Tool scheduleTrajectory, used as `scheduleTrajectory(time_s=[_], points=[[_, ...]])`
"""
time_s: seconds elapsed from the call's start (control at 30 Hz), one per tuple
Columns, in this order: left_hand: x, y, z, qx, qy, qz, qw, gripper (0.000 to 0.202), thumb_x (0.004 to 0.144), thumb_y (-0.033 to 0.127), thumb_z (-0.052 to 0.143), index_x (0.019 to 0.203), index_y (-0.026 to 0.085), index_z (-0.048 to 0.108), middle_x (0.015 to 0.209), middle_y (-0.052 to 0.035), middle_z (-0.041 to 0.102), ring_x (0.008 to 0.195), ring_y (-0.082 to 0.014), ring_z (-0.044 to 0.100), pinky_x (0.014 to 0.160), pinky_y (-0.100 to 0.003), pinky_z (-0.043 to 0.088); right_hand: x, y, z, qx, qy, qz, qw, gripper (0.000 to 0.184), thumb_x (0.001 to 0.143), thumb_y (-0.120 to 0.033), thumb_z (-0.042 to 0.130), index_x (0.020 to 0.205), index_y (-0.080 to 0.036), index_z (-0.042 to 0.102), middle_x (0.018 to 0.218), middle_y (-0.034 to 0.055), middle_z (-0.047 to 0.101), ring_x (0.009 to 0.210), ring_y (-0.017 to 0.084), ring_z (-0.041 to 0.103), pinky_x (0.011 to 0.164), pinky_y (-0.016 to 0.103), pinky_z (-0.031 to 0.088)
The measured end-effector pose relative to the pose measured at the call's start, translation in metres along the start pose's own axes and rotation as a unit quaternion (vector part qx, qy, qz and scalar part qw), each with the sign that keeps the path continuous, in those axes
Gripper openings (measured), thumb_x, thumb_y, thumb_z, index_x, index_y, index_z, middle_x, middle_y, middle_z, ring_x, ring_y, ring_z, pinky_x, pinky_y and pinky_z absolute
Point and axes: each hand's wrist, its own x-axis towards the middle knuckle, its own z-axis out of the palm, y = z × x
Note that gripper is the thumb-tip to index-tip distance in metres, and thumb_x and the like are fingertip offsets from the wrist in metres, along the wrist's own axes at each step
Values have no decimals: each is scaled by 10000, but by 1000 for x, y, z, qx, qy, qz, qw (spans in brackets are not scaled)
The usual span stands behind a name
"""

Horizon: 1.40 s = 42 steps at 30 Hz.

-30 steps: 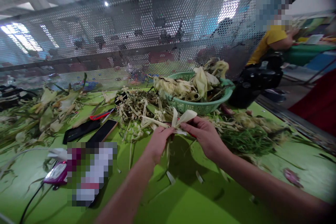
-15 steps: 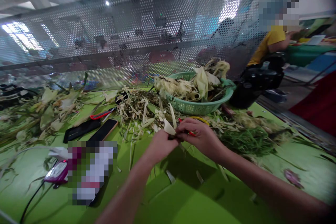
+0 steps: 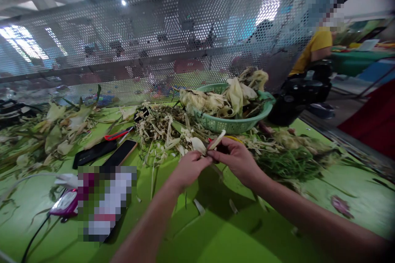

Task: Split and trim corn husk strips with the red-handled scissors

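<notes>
My left hand (image 3: 189, 169) is closed, its thumb and fingers pinching a pale corn husk piece (image 3: 198, 145). My right hand (image 3: 240, 161) is closed too, gripping a narrow pale husk strip (image 3: 217, 139) that points up and to the right. The fingertips of both hands almost meet above the green table (image 3: 212, 238). Just behind them lies a heap of cut husk bits (image 3: 163, 129). A red-handled tool, partly hidden behind my right hand, shows only in small part.
A green plastic basket (image 3: 237, 125) of dried husks and silk stands behind the hands. Green shredded strands (image 3: 293, 164) lie to the right. At left are a red cutter (image 3: 119, 134), phones (image 3: 121, 155), a purple device (image 3: 66, 202) and loose husks (image 3: 58, 131). A person in a yellow shirt (image 3: 317, 47) sits beyond.
The narrow husk strip has swung from upright to leaning right, with my right fingers now around it. My hands stay close together in nearly the same place.
</notes>
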Motion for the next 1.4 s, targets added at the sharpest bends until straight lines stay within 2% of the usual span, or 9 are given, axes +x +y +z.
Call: scheduleTrajectory(time_s=[0.2, 0.37, 0.47, 0.6, 0.73, 0.9, 1.07, 1.23, 1.4], points=[[0, 5, 2, -56, 35, -5, 998, 213, 744, 351, 576, 751, 157, 665, 695, -13, 571, 661, -127, 445, 640, -253, 348, 2, -1, -3, 33, 9, -2, 999, 174, 698, -328, 729, 754, -183, 652, 748, 0, 615, 709, 145, 552, 682, 280, 444], [2, 4, 2, -74, 10, -23, 997, 176, 717, 278, 565, 743, 155, 688, 664, -10, 569, 592, -109, 417, 592, -240, 332, -1, -10, -4, 6, 15, -24, 1000, 200, 723, -360, 716, 769, -183, 637, 724, 3, 606, 645, 124, 507, 590, 250, 411], [4, 0, 2, -74, 9, -41, 996, 141, 690, 269, 590, 711, 157, 673, 646, -16, 576, 612, -122, 454, 620, -248, 352, -4, -15, -4, 19, -21, -29, 999, 210, 748, -376, 692, 823, -191, 630, 811, 31, 632, 622, 120, 506, 545, 245, 423], [4, -4, 1, 15, 46, -22, 999, 110, 676, 269, 601, 649, 166, 631, 597, -6, 549, 608, -132, 455, 613, -256, 343, -3, -15, -4, -57, -87, -50, 993, 172, 780, -348, 661, 872, -205, 689, 781, 32, 650, 670, 148, 559, 593, 265, 453], [1, -1, -1, 154, 107, 26, 982, 108, 679, 282, 602, 648, 179, 607, 583, 13, 530, 565, -119, 424, 552, -239, 293, -1, -13, -6, -173, -65, -102, 978, 132, 799, -328, 635, 822, -224, 713, 774, 24, 674, 741, 176, 592, 692, 297, 456], [0, 7, -5, 202, 93, 58, 973, 142, 705, 302, 578, 677, 170, 618, 629, 7, 556, 602, -125, 452, 558, -235, 304, 0, -17, -12, -255, -36, -148, 955, 118, 804, -289, 624, 751, -210, 693, 734, 22, 633, 695, 162, 569, 646, 273, 416], [0, 9, -9, 132, 36, 66, 988, 160, 716, 299, 585, 742, 153, 644, 663, 6, 565, 610, -117, 459, 597, -235, 348, 2, -24, -17, -279, -57, -160, 945, 130, 826, -257, 583, 860, -230, 706, 801, 33, 656, 732, 173, 596, 664, 275, 431], [3, 7, -17, 96, 43, 73, 992, 210, 705, 318, 635, 830, 150, 632, 747, -13, 607, 675, -132, 516, 647, -243, 388, 3, -25, -19, -302, -59, -164, 937, 145, 830, -295, 575, 804, -216, 694, 773, 38, 637, 713, 173, 583, 649, 274, 428], [4, 7, -23, 42, 6, 78, 996, 215, 694, 221, 630, 896, 158, 595, 874, -36, 625, 808, -154, 555, 754, -267, 415, 4, -21, -22, -301, -56, -162, 938, 152, 843, -301, 560, 850, -225, 692, 787, 30, 650, 718, 172, 589, 657, 272, 425]])
